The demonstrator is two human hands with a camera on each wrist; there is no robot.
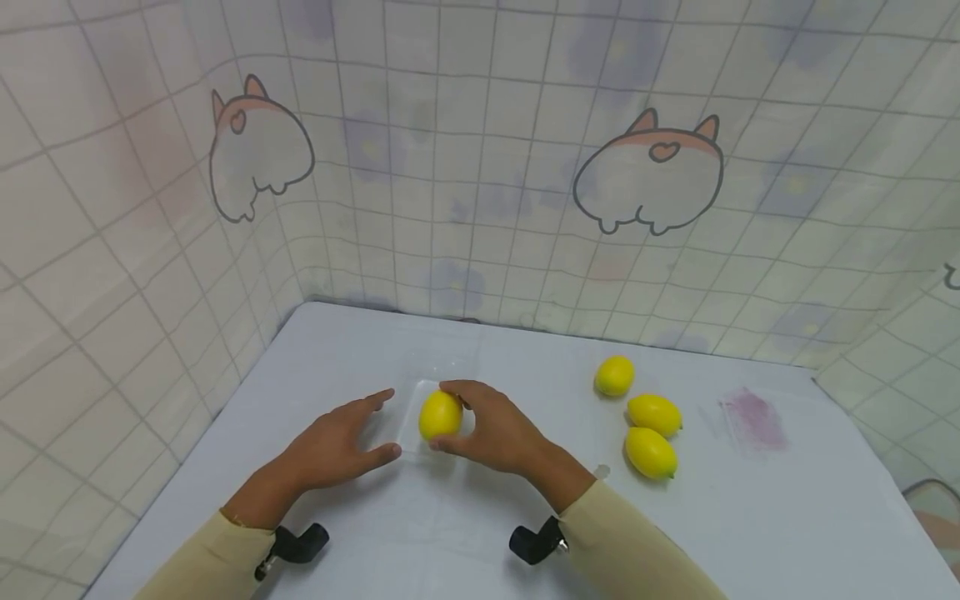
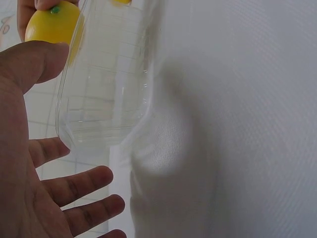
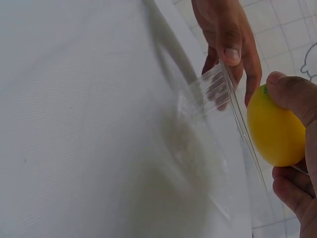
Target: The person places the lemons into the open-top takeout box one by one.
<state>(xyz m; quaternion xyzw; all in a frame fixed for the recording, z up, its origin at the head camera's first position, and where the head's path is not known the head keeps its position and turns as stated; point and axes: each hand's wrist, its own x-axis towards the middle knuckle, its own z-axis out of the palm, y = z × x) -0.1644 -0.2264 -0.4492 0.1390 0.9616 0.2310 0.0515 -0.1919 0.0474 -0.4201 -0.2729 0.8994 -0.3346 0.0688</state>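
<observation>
A yellow lemon (image 1: 440, 416) is held between the thumb and fingers of my right hand (image 1: 498, 429). In the right wrist view, that lemon (image 3: 275, 128) is at the rim of a clear plastic container (image 2: 106, 79), and the head view shows it over the container's right part. My left hand (image 1: 333, 442) is at the container's left side, its fingers spread and nothing gripped. From the left wrist, the thumb (image 2: 47, 59) and fingertips show right at the container's rim.
To the right on the white table (image 1: 525, 517) lie three more lemons: one at the back (image 1: 614, 376) and two close together, an upper lemon (image 1: 655, 414) and a lower lemon (image 1: 651, 453). Farther right is a pinkish patch (image 1: 753, 419). A patterned curtain (image 1: 480, 167) borders the table.
</observation>
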